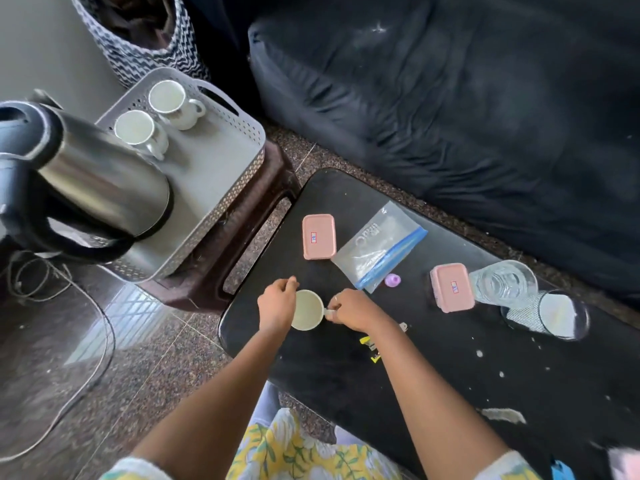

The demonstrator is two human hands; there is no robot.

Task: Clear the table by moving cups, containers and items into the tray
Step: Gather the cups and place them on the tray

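At the black table point(381, 393) (near-left end), left grip point(277, 301) curls round the white cup point(306, 311); right grip point(349, 310) pinches its handle.

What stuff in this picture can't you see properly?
All in the head view:
- Kettle: cut off by the left edge.
- Sticker on the left pink box: too small to read.
- Yellow bits: partly hidden under the right forearm.
- Blue thing, bottom right corner: blurred and cut off.
- Cup: its left side is covered by the left hand.

Left hand point(277, 300), right hand point(354, 310) on cup point(307, 310)
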